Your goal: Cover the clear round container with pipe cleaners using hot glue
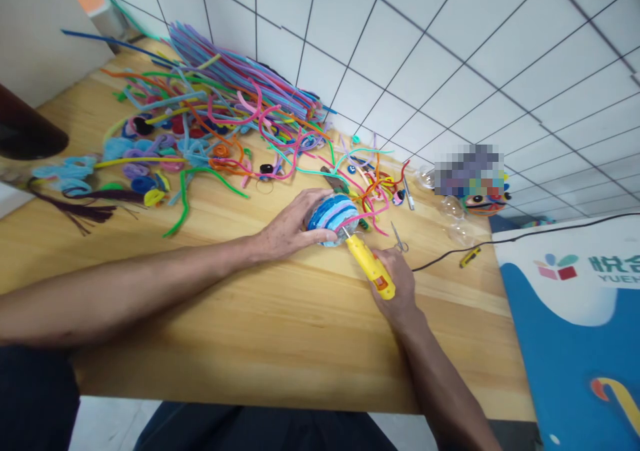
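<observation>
My left hand is closed round the side of a ball wrapped in blue, light blue and pink pipe cleaner bands. A loose pink pipe cleaner trails off the ball to the right. In my right hand is a yellow hot glue gun, its metal nozzle at the ball's lower right side; whether it touches cannot be made out. A black cord runs from near my right hand to the right. Small scissors lie just beyond that hand.
Bundled pipe cleaners lie along the tiled wall, with loose coloured pieces spread at the left. Clear plastic balls, a decorated colourful ball and a yellow cutter are at the right. A dark cylinder stands far left.
</observation>
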Demonstrator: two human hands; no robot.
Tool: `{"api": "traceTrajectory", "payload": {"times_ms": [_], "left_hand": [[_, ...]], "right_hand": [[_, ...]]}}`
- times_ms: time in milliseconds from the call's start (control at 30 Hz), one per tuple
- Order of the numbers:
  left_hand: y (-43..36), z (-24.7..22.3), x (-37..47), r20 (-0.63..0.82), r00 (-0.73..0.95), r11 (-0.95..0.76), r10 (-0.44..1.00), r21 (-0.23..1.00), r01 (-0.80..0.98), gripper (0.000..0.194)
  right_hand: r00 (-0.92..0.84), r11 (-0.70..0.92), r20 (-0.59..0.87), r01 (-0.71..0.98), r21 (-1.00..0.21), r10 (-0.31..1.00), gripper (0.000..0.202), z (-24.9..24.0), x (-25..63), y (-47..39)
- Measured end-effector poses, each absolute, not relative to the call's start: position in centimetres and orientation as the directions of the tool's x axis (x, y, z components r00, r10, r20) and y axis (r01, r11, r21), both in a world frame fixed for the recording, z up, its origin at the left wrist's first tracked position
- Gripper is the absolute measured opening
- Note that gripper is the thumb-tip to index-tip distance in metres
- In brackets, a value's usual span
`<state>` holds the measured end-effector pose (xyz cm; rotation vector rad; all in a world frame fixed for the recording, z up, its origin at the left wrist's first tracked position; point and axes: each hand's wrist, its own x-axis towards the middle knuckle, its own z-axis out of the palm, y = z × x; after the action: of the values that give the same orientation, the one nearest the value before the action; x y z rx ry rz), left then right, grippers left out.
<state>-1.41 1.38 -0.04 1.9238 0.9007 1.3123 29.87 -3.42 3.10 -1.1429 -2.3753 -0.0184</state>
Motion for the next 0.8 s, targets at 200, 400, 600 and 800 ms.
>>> {"api": "traceTrajectory", "payload": {"times_ms": [200,400,600,800], "left_hand": [[1.34,0.03,-1.47,0.478,0.28,-0.542,0.832,0.808,0.23,0.088],[1.38,0.06,-1.44,0.502,0.275,-0.56,0.82,0.801,0.21,0.085],[1.47,-0.18,-1.46,0.502,0.28,-0.563,0.818,0.798,0.215,0.086],[1.47,-0.33,-1.59,0.55,0.281,-0.608,0.786,0.77,0.192,0.081]], "right_hand": [[-0.485,0.562,0.337,0.806,-0.187,0.807,0.024,3.04,30.02,-3.55],[-0.475,0.541,0.289,0.813,-0.217,0.831,0.023,2.73,29.37,-3.92],[-0.516,0.63,0.427,0.754,-0.186,0.743,0.024,2.88,29.67,-3.73],[-0.495,0.583,0.358,0.787,-0.2,0.792,0.024,2.43,29.78,-3.81]]}}
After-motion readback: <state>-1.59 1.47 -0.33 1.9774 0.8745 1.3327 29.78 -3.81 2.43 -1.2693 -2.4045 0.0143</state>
